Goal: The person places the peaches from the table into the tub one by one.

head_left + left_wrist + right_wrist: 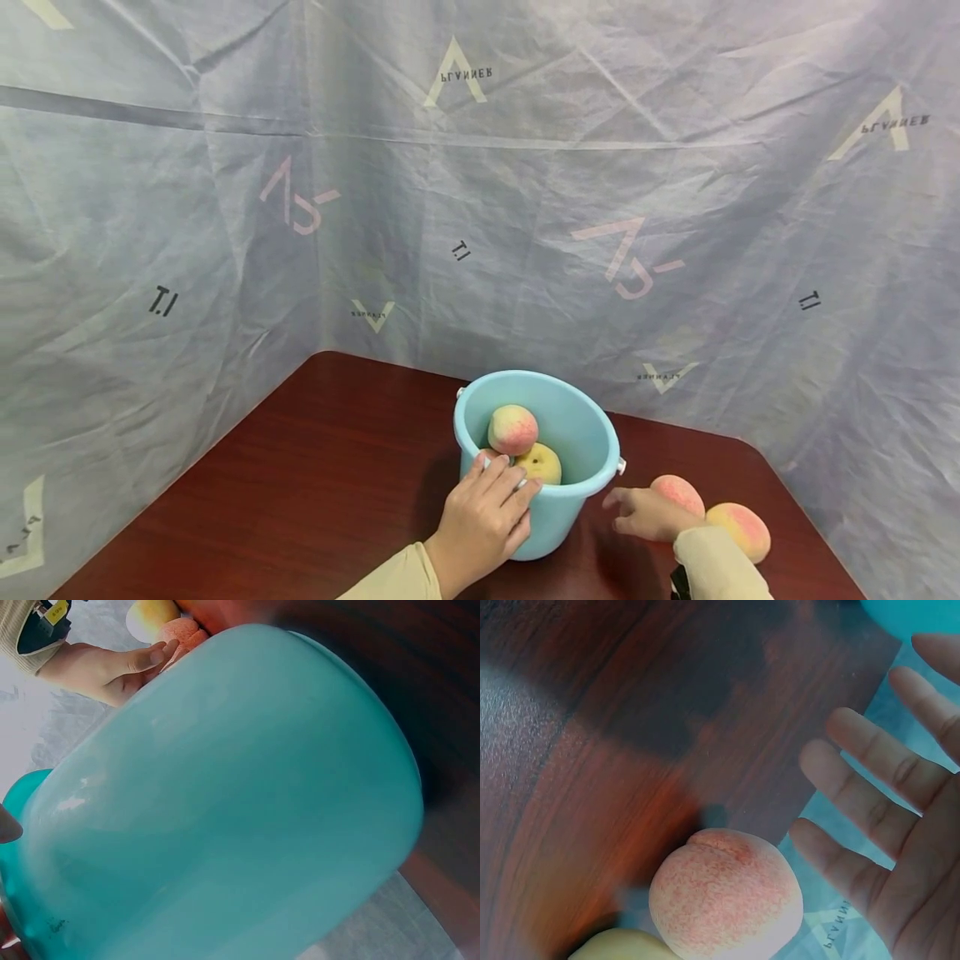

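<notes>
My left hand grips the near rim of a light blue bucket, fingers bent over the edge. Inside the bucket, a pink-and-cream peach rests beside a yellow peach; another peach is mostly hidden behind my fingers. To the bucket's right, my right hand hovers with spread fingers and holds nothing. Just beyond it lies a pink peach, seen close below the fingers in the right wrist view. A yellow-and-pink peach sits next to that one, partly behind my sleeve.
The bucket stands on a dark red wooden table. Grey printed cloth hangs behind the table and along its sides. White handle joints stick out from the bucket's rim.
</notes>
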The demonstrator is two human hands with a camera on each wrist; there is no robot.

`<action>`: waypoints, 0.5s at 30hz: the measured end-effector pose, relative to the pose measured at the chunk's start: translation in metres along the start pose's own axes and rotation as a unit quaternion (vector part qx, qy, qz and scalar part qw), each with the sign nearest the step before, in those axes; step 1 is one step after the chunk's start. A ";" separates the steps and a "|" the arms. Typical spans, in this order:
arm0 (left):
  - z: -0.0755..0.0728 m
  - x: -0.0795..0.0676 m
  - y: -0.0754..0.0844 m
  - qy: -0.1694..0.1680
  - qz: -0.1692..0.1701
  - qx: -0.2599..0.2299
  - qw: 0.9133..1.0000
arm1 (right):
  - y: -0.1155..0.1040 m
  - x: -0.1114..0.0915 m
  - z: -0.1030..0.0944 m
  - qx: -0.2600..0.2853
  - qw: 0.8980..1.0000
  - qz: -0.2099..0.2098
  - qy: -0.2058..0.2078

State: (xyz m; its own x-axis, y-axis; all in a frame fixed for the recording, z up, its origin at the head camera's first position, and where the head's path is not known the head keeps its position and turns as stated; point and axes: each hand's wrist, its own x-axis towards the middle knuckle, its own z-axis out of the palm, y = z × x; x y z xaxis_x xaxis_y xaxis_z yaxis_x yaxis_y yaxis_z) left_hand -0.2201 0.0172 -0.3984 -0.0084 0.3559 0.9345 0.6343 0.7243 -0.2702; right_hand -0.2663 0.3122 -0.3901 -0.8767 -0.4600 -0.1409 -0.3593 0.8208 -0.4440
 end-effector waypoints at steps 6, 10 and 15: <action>0.000 0.000 -0.001 0.001 0.001 -0.002 1.000 | 0.004 0.001 0.002 0.003 1.000 -0.028 0.013; 0.000 0.000 -0.001 0.004 0.006 0.002 1.000 | 0.009 0.001 0.000 -0.003 0.999 -0.039 0.020; -0.001 0.001 -0.001 0.003 0.009 0.002 1.000 | 0.018 -0.002 -0.005 -0.011 0.999 -0.042 0.033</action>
State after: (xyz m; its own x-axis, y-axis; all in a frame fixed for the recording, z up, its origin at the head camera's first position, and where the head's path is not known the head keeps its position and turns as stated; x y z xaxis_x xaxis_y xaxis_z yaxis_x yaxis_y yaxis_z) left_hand -0.2203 0.0164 -0.3973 0.0077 0.3656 0.9307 0.6317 0.7198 -0.2880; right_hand -0.2722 0.3293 -0.3935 -0.8619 -0.5051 -0.0449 -0.4389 0.7874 -0.4329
